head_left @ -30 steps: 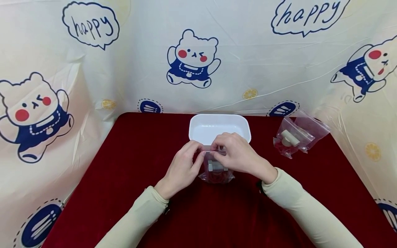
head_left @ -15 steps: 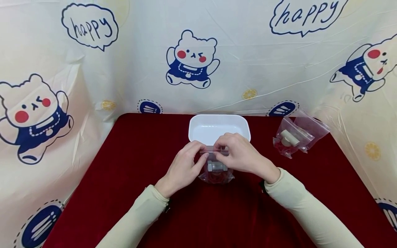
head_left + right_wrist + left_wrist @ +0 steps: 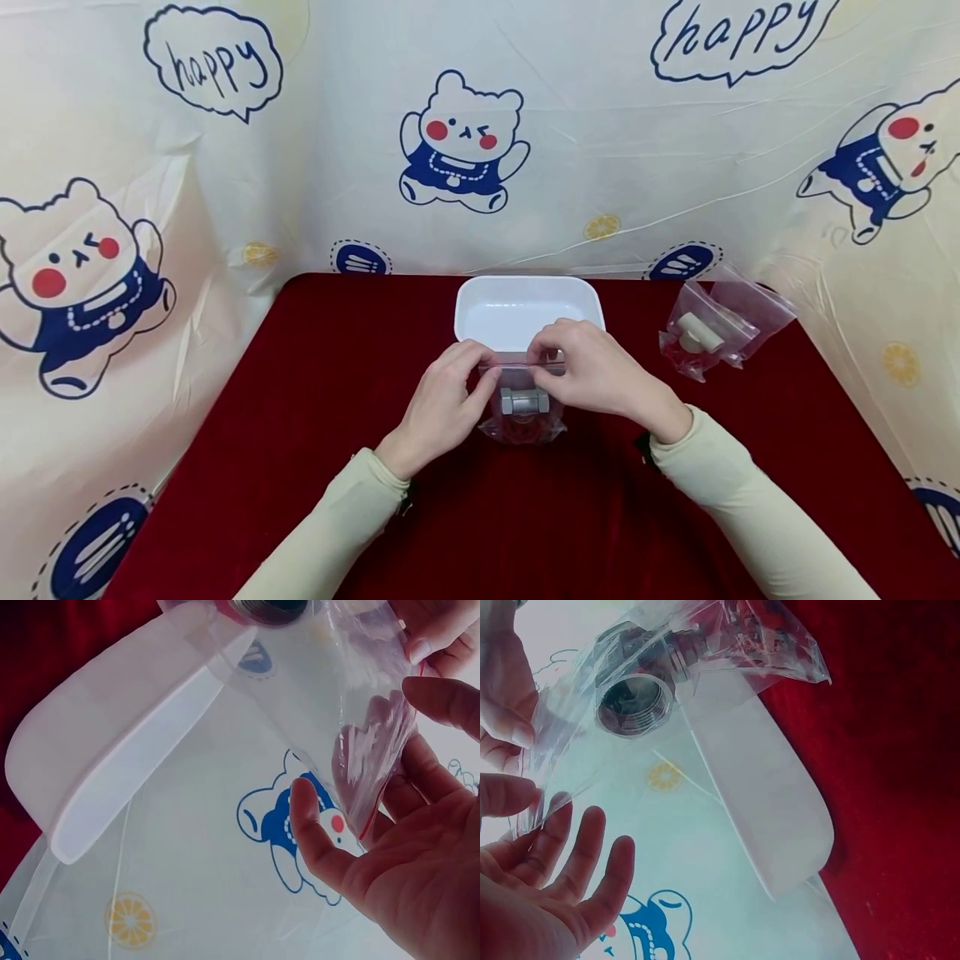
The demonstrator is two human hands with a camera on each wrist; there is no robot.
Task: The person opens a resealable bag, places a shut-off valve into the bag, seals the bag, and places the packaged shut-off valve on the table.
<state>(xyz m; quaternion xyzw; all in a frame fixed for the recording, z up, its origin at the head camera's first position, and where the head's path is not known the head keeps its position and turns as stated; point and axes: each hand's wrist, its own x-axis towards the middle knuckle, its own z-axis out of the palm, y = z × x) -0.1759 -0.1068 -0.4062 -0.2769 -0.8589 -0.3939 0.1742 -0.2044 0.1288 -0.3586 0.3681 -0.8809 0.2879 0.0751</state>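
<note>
A clear zip bag [image 3: 521, 429] stands on the table in front of the white tray, its opening edge uppermost. Inside it lies a grey metal pipe fitting [image 3: 525, 402]; the left wrist view shows its round threaded mouth [image 3: 634, 731]. My left hand [image 3: 441, 398] pinches the left end of the bag's top edge between thumb and forefinger. On the same edge, toward its right end, my right hand [image 3: 592, 367] pinches the red-lined zip strip [image 3: 375, 806]. In both wrist views the other fingers spread away from the plastic.
Just behind the bag sits the white tray [image 3: 510, 312]. Another zip bag [image 3: 738, 333] holding a whitish plastic pipe fitting [image 3: 701, 333] lies at the right on the dark red tablecloth [image 3: 337, 358]. A printed cloth backdrop [image 3: 570, 125] surrounds the table.
My right hand has slid to the right along the bag's top edge, away from the left hand, uncovering more of the metal fitting. My left hand has stayed nearly still.
</note>
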